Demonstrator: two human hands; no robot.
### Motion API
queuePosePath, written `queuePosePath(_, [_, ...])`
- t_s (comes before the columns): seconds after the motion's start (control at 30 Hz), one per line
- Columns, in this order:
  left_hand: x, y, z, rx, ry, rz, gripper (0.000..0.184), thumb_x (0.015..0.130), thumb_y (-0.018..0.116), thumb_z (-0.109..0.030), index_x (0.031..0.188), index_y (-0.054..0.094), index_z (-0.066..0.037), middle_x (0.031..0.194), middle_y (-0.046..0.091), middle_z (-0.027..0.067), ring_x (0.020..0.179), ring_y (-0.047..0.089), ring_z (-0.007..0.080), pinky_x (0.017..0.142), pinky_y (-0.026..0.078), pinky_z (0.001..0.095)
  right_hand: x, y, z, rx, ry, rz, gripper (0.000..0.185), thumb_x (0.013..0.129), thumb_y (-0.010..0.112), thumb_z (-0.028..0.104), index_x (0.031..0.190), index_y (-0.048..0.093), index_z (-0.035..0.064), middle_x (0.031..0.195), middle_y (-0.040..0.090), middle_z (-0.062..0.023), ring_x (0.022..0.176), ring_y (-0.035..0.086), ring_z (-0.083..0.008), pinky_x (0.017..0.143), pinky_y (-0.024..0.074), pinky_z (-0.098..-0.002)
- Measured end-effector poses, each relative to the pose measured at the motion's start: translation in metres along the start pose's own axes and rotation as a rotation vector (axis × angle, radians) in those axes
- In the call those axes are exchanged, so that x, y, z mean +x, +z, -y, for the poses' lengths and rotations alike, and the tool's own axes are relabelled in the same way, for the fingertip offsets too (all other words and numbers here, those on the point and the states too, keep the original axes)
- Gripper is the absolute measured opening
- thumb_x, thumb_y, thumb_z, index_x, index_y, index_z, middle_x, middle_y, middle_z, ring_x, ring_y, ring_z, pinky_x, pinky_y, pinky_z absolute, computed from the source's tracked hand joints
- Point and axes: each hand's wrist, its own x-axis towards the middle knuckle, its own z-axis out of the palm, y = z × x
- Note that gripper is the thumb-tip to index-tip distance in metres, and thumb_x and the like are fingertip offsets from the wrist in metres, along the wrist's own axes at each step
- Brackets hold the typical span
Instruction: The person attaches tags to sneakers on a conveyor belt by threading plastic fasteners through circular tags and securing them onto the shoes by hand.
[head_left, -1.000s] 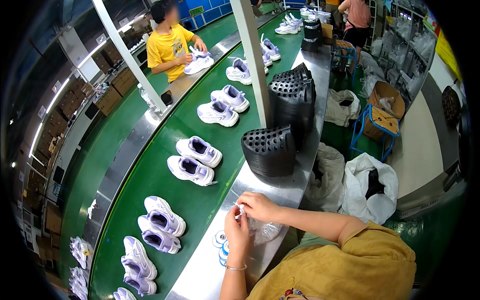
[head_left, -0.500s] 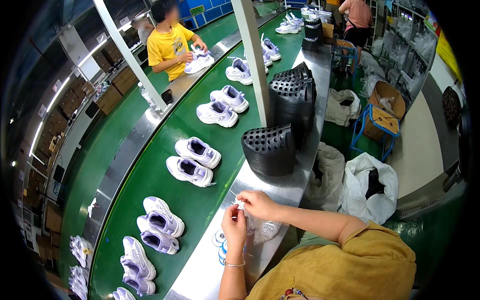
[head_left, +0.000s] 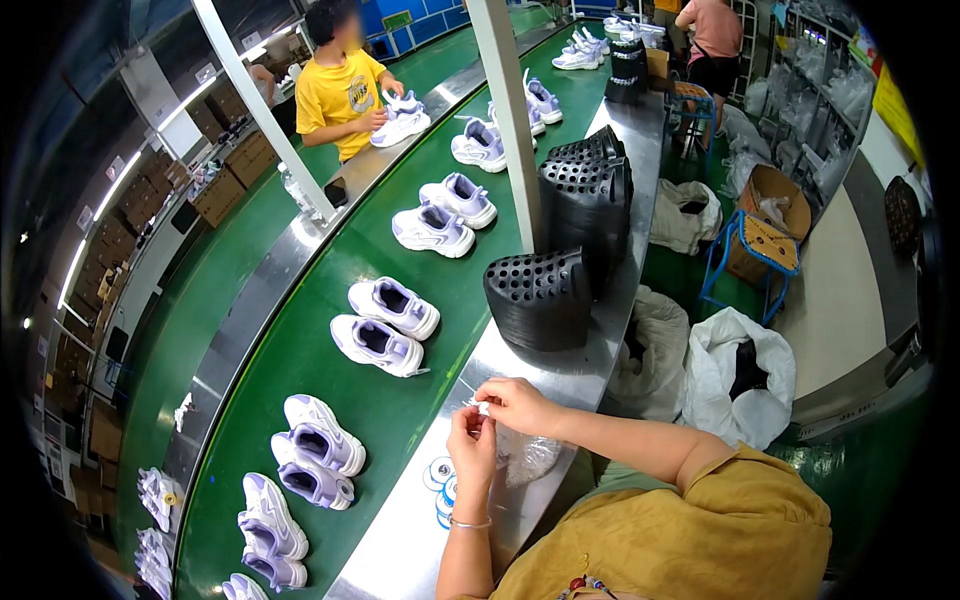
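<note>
Above the metal ledge (head_left: 385, 545) my left hand (head_left: 468, 446) and my right hand (head_left: 518, 404) meet, fingers closed in a pinch. Between their fingertips is a small white piece (head_left: 483, 408) with thin pale strands; its kind is too small to make out. A clear plastic bag (head_left: 532, 460) with pale contents lies on the ledge beside my hands. Several round blue-and-white discs (head_left: 441, 470) lie left of my left wrist, partly behind it.
White-and-lilac sneakers (head_left: 376, 342) stand in pairs along the green conveyor belt (head_left: 330, 365). Black perforated holders (head_left: 538, 300) stand on the ledge beyond my hands, near a white post (head_left: 507, 120). Across the belt, a person in yellow (head_left: 345, 100) handles a sneaker. White sacks (head_left: 740, 375) sit at right.
The nearer sneakers have shifted slightly down and left along the belt. My hands stay together on the small white piece, with slight finger movement. The person across has shifted their hands on the sneaker.
</note>
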Motion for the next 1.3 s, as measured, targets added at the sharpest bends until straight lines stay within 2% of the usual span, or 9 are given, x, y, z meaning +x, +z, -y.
queuePosePath(0.13, [0.0, -0.001, 0.008, -0.034, -0.011, -0.018, 0.009, 0.082, 0.057, 0.003, 0.088, 0.051, 0.0, 0.067, 0.052, 0.0011, 0.049, 0.045, 0.005, 0.041, 0.035, 0.0189, -0.002, -0.001, 0.002, -0.007, 0.002, -0.014, 0.017, 0.073, 0.051, -0.001, 0.088, 0.058, -0.0019, 0.078, 0.059, -0.0156, 0.07, 0.059, -0.0273, 0.064, 0.0465, -0.0359])
queuePosePath(0.37, [-0.003, -0.006, 0.007, -0.107, -0.048, -0.017, 0.008, 0.082, 0.057, 0.001, 0.086, 0.05, -0.001, 0.062, 0.051, 0.0003, 0.048, 0.046, 0.005, 0.041, 0.034, 0.0195, -0.005, 0.002, 0.001, 0.024, 0.068, -0.05, 0.02, 0.072, 0.05, -0.002, 0.091, 0.057, -0.0016, 0.079, 0.059, -0.0153, 0.069, 0.058, -0.0272, 0.063, 0.046, -0.0359])
queuePosePath(0.43, [-0.002, -0.004, 0.005, -0.064, -0.139, -0.031, 0.009, 0.082, 0.06, -0.004, 0.085, 0.054, 0.002, 0.072, 0.057, 0.0053, 0.061, 0.051, 0.0095, 0.057, 0.044, 0.0236, -0.006, -0.003, -0.002, -0.003, 0.045, -0.043, 0.019, 0.072, 0.051, -0.002, 0.09, 0.057, -0.0018, 0.079, 0.059, -0.0154, 0.07, 0.058, -0.0281, 0.064, 0.0461, -0.0362])
queuePosePath(0.5, [-0.002, -0.005, -0.004, -0.045, -0.147, -0.035, 0.009, 0.082, 0.06, -0.004, 0.085, 0.054, 0.002, 0.072, 0.057, 0.0057, 0.061, 0.051, 0.0098, 0.058, 0.044, 0.024, -0.007, -0.007, 0.003, -0.102, -0.128, 0.02, 0.018, 0.074, 0.051, -0.002, 0.089, 0.058, -0.002, 0.081, 0.059, -0.0157, 0.073, 0.058, -0.0308, 0.065, 0.0466, -0.0372])
queuePosePath(0.67, [0.0, 0.001, -0.002, -0.014, -0.142, -0.003, 0.009, 0.082, 0.059, -0.004, 0.086, 0.054, 0.002, 0.072, 0.058, 0.0064, 0.063, 0.053, 0.0105, 0.058, 0.045, 0.0251, -0.003, -0.01, 0.005, -0.077, -0.033, 0.007, 0.015, 0.076, 0.05, 0.0, 0.088, 0.06, -0.002, 0.083, 0.06, -0.0163, 0.076, 0.058, -0.0327, 0.068, 0.0469, -0.0381])
queuePosePath(0.77, [0.0, 0.002, -0.002, 0.058, -0.017, -0.001, 0.008, 0.082, 0.058, -0.004, 0.086, 0.054, 0.002, 0.072, 0.059, 0.0067, 0.063, 0.053, 0.0108, 0.058, 0.045, 0.0248, -0.003, -0.007, 0.004, -0.093, -0.066, 0.026, 0.014, 0.077, 0.051, 0.002, 0.086, 0.06, -0.0019, 0.084, 0.06, -0.0165, 0.077, 0.059, -0.0326, 0.068, 0.0469, -0.038])
queuePosePath(0.93, [0.001, 0.002, 0.003, -0.11, -0.179, 0.018, 0.006, 0.083, 0.057, -0.003, 0.085, 0.054, 0.002, 0.069, 0.056, 0.0037, 0.061, 0.049, 0.0077, 0.056, 0.042, 0.0223, -0.001, -0.011, 0.004, -0.068, -0.058, -0.057, 0.013, 0.076, 0.053, 0.003, 0.086, 0.061, -0.0012, 0.083, 0.06, -0.0155, 0.075, 0.059, -0.0323, 0.065, 0.047, -0.0369])
queuePosePath(1.03, [-0.001, 0.002, 0.009, -0.128, -0.111, 0.013, 0.003, 0.085, 0.055, 0.0, 0.084, 0.052, 0.0, 0.063, 0.05, -0.0002, 0.051, 0.043, 0.0046, 0.044, 0.034, 0.0188, -0.001, -0.011, 0.009, -0.032, 0.002, -0.158, 0.013, 0.075, 0.054, 0.001, 0.087, 0.061, -0.0008, 0.081, 0.06, -0.0142, 0.072, 0.06, -0.0308, 0.063, 0.0472, -0.0354])
queuePosePath(1.3, [0.0, 0.006, 0.005, -0.004, -0.042, 0.016, 0.005, 0.083, 0.058, -0.002, 0.082, 0.054, 0.001, 0.065, 0.053, 0.0, 0.054, 0.045, 0.0051, 0.047, 0.037, 0.0196, 0.002, -0.007, 0.015, 0.224, 0.065, -0.171, 0.018, 0.08, 0.054, 0.002, 0.098, 0.057, -0.0008, 0.082, 0.062, -0.0082, 0.067, 0.057, -0.0121, 0.06, 0.0462, -0.0256])
